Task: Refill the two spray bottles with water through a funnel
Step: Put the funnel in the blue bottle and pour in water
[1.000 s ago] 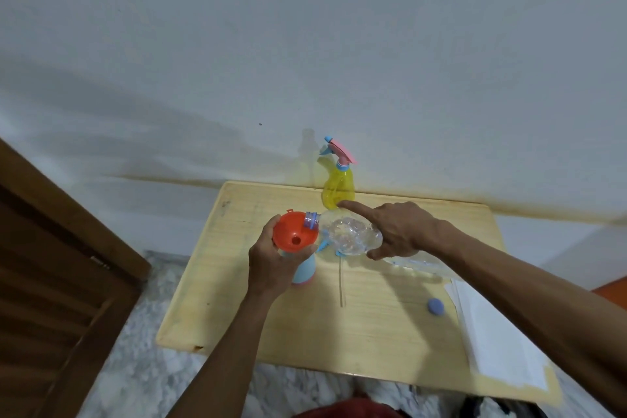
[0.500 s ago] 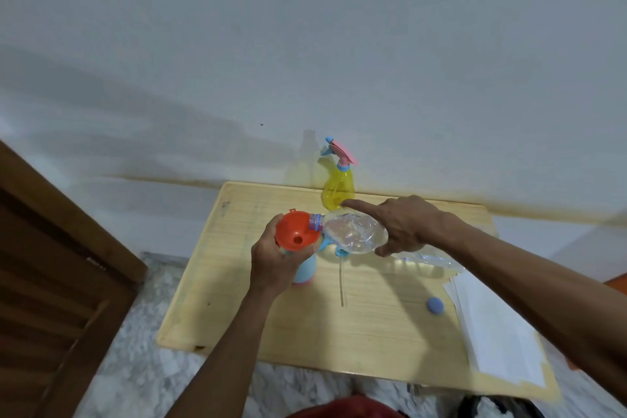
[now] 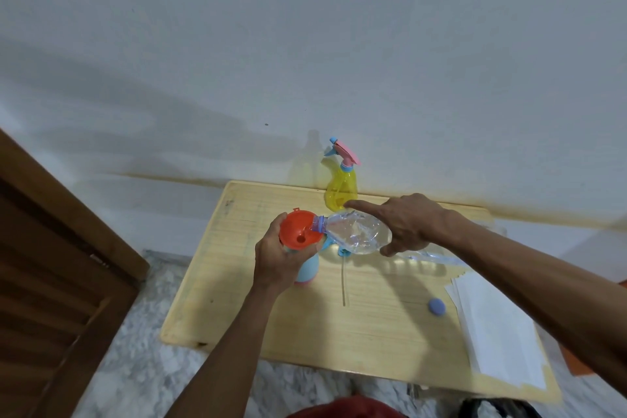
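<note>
Your left hand point(image 3: 276, 260) grips the orange funnel point(image 3: 300, 230) seated on the blue spray bottle point(image 3: 307, 270), mid-table point(image 3: 373, 322). Your right hand point(image 3: 412, 226) holds the clear water bottle point(image 3: 356, 234) tipped, mouth over the funnel's rim. Yellow spray bottle point(image 3: 341, 192) stands at the far edge; blue cap point(image 3: 436, 306) lies just beside the papers point(image 3: 498, 332) to the right.

On the table point(image 3: 237, 309), one spray bottle point(image 3: 342, 188) stood at the far edge against the wall point(image 3: 305, 44). Nearer and to its left stood the second bottle point(image 3: 308, 270), with the funnel point(image 3: 300, 231) on top. The left hand point(image 3: 278, 256) wrapped around both. The water bottle point(image 3: 356, 236), tipped sideways in the right hand point(image 3: 410, 222), had its mouth inside the funnel. A cap point(image 3: 436, 306) lay to the right, just beside the papers point(image 3: 498, 332) at the table's right edge.
</note>
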